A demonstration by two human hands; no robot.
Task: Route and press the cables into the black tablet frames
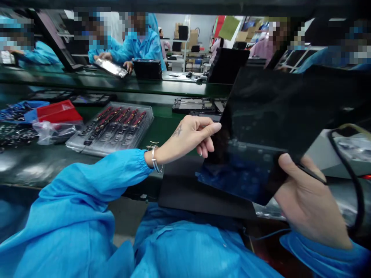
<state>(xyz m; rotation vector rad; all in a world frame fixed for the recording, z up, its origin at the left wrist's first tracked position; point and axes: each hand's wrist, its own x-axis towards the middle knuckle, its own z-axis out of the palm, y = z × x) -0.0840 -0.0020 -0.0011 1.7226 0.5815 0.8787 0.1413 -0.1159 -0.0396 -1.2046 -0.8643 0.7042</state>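
Observation:
A large glossy black panel (278,116) is tilted up in front of me, its dark surface reflecting blue. My left hand (193,137) pinches its left edge between thumb and fingers. My right hand (307,200) grips its lower right corner, thumb lying on the face. Under the panel a flat dark sheet (185,193) lies at the table's near edge. Both my arms wear blue sleeves, and a bracelet is on my left wrist.
A clear tray of small dark and red parts (111,127) lies left of centre, beside a red bin (58,112) and a plastic bag (53,133). A black cable (352,173) loops at right. Across a green conveyor (116,83), people in blue coats handle a silver sheet.

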